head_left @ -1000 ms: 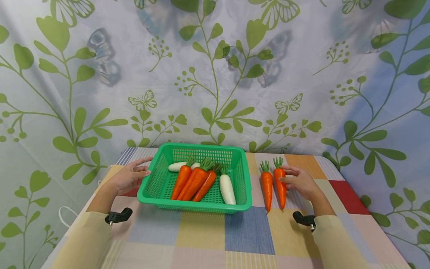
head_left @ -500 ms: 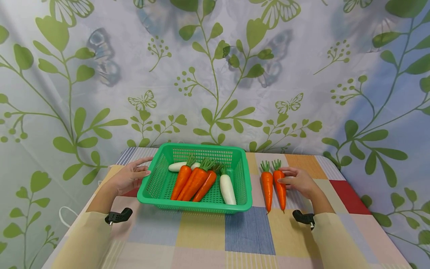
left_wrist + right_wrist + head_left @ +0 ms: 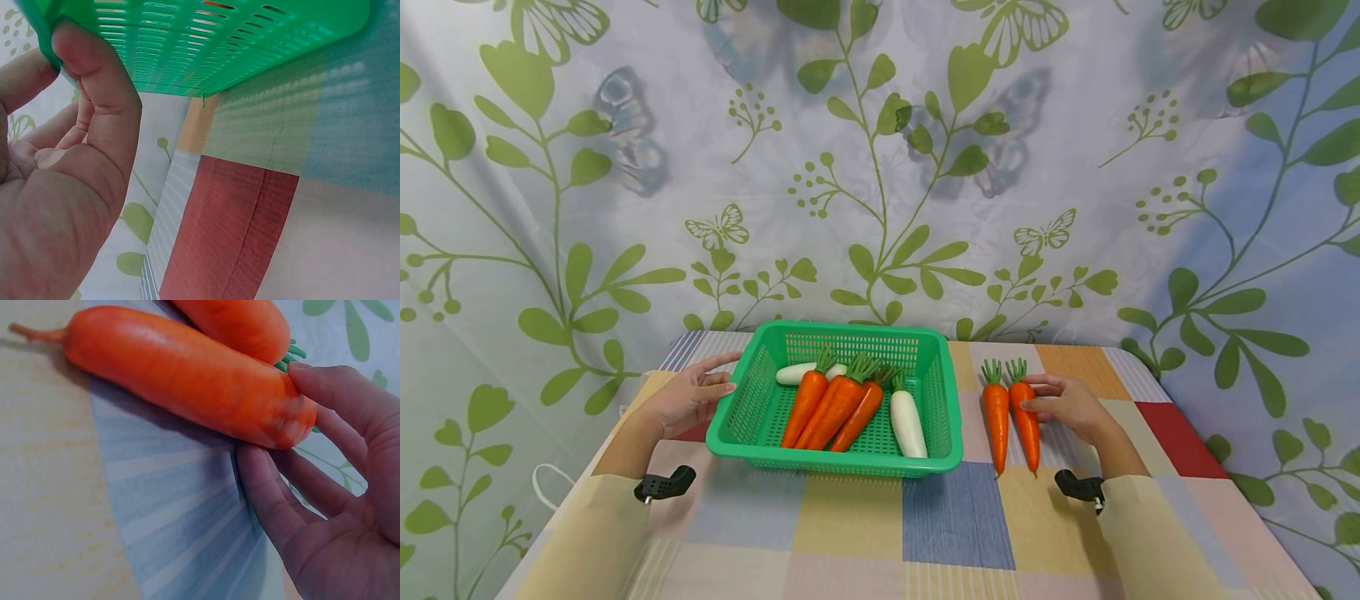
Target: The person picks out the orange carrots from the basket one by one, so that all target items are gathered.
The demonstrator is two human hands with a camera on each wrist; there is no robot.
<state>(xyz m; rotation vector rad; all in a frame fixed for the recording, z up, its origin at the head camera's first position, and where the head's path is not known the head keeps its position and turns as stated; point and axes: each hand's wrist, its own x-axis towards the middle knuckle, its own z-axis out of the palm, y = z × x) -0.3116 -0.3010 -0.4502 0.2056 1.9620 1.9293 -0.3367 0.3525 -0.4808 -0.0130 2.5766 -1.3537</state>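
Observation:
My left hand (image 3: 681, 402) is at the left end of a green plastic basket (image 3: 835, 462). In the left wrist view, its thumb and fingers pinch the basket's rim (image 3: 47, 37). Several orange carrots (image 3: 842, 410) with green stems lie in the basket between two white radishes, one upright-lying at right (image 3: 908, 423) and one partly covered at the back (image 3: 793, 374). On the cloth to the right, my right hand (image 3: 1071, 408) grips a carrot (image 3: 181, 375) near its stem end, thumb and fingers on opposite sides. A second carrot (image 3: 996, 417) lies just left of it.
A patchwork tablecloth (image 3: 850, 517) covers the table. Behind it hangs a curtain (image 3: 880, 208) printed with leaves and butterflies. Black wrist mounts sit on the left wrist (image 3: 664, 483) and the right wrist (image 3: 1078, 486). A white cable (image 3: 538, 483) hangs at the left edge.
The carrot in my right hand has tilted slightly, its stem end shifting left towards the neighbouring carrot. My left hand and the basket have stayed in place.

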